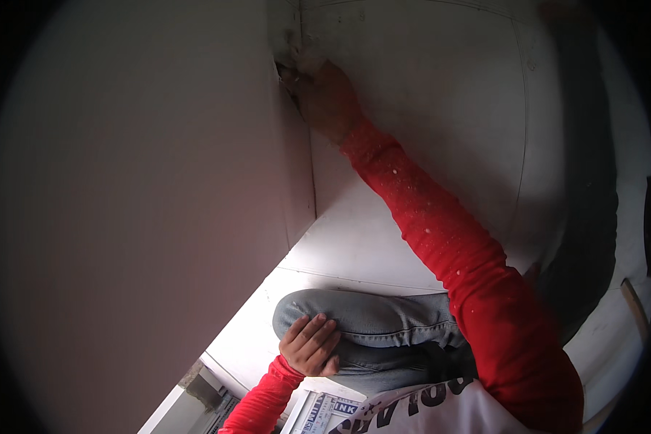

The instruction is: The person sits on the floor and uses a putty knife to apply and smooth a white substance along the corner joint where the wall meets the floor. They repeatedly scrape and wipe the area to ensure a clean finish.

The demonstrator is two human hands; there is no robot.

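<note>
Left hand (311, 346) rests on knee (354, 318); right hand (325, 98) reaches up into wall corner (296, 108).

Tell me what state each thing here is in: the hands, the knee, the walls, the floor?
Right hand: raised, pressed into the wall corner; whether it grips a tool cannot be told.
Left hand: open, resting on the knee.
Knee: bent, in blue jeans.
Red sleeve: stretched out, flecked white.
White wall panels: upright, meeting at a corner seam.
Floor tiles: laid flat, white.
</note>
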